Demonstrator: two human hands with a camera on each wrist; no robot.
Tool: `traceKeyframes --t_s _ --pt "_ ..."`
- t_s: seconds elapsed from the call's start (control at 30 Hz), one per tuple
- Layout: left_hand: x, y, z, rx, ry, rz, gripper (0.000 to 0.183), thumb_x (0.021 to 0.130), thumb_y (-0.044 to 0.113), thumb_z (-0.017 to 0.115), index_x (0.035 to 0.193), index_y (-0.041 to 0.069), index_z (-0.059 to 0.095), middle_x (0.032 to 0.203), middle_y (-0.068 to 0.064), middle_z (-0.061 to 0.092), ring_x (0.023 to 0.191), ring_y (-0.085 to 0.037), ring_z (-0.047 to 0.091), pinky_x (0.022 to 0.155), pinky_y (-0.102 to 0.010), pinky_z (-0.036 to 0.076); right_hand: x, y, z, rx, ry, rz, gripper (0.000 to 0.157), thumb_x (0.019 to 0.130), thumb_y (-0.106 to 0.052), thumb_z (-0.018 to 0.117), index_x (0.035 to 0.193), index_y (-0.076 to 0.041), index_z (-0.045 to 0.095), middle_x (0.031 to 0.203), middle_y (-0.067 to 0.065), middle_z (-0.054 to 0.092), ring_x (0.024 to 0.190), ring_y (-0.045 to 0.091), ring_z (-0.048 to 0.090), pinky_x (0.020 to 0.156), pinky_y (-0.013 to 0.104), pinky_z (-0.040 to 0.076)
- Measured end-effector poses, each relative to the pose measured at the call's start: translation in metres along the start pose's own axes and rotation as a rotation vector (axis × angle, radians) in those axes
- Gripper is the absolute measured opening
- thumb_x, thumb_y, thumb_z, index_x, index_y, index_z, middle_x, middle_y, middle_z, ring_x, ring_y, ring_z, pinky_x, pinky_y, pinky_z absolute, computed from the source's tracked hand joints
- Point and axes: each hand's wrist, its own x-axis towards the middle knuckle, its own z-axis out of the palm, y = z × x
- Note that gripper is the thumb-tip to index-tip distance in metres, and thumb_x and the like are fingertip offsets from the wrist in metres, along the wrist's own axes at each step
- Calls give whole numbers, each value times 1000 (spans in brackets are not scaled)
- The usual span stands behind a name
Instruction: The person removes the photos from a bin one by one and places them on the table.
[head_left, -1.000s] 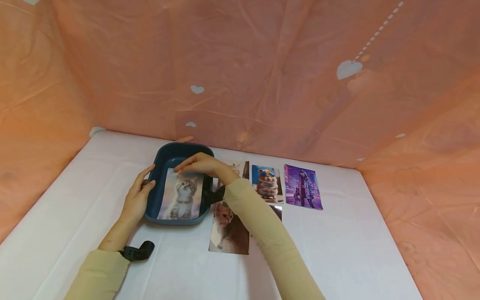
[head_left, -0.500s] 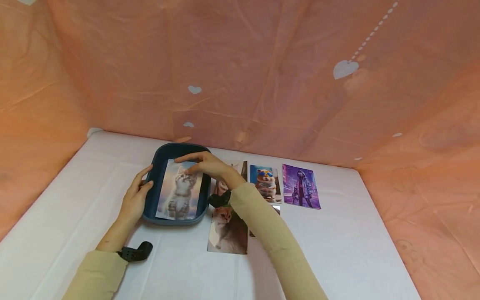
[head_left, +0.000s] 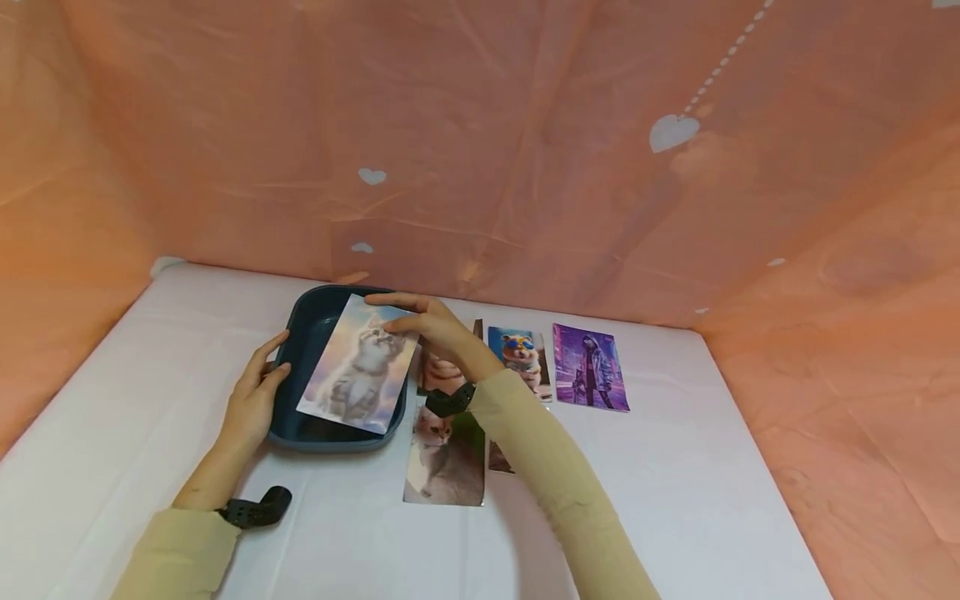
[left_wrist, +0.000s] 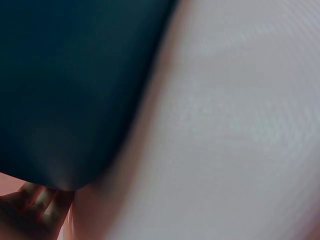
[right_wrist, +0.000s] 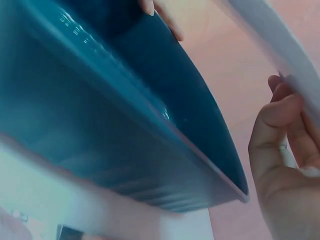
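Observation:
A dark blue plastic bin (head_left: pixel 330 444) sits at the left of the white table. My left hand (head_left: pixel 249 404) holds its left side, thumb at the rim and fingers along the wall; the left wrist view has the fingers (left_wrist: pixel 45 207) behind the bin wall. Over the bin, my right hand (head_left: pixel 438 327) pinches a kitten picture card (head_left: pixel 360 371) by its upper right part. The card is tilted, overlapping the bin's right rim in the head view. In the right wrist view, thumb and fingers grip the white card (right_wrist: pixel 280 40), which is above the bin.
Right of the bin lie more picture cards: a tabby cat card (head_left: pixel 446 467), a hamster-in-sunglasses card (head_left: pixel 519 358) and a purple hooded-figure card (head_left: pixel 591 371). Others are partly hidden under the right arm. An orange cloth (head_left: pixel 480 167) hangs behind the table.
The right hand has lifted the kitten card up from inside the bin, and it has turned and shifted right. The left hand keeps its hold on the bin.

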Motion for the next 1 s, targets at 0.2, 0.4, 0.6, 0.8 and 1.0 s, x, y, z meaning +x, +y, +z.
traceKeyframes --t_s 0.2,0.4,0.6,0.8,1.0 --pt "1 1 -1 -7 0 -23 50 104 30 34 153 22 25 130 -26 45 102 -20 46 83 -36 36 -11 1 -9 73 -53 -27 46 92 4 54 138 0 49 157 4 28 94 6 57 64 27 45" --pt "0 2 0 -23 0 -31 50 104 28 34 153 21 24 133 -29 41 112 -35 41 89 -46 33 -26 3 -22 64 -67 -28 45 92 5 53 137 6 47 154 10 32 87 -3 56 67 23 46" --pt "2 3 1 -21 -1 -19 50 104 29 36 152 22 25 134 -29 41 109 -27 40 90 -46 30 -40 8 -37 29 -44 -6 43 92 6 53 135 5 50 152 10 36 117 3 48 74 25 49" --pt "2 1 0 -6 6 -19 50 104 31 37 152 23 26 131 -25 45 99 -7 42 85 -33 31 -55 14 -50 -27 -16 67 42 89 1 59 131 -3 58 147 4 44 139 17 33 81 28 49" --pt "3 0 0 -20 -2 -17 50 104 30 37 152 23 26 132 -25 43 99 -6 41 85 -33 31 -67 20 -67 -56 -84 60 41 90 5 55 131 6 54 147 17 42 141 26 31 85 27 49"
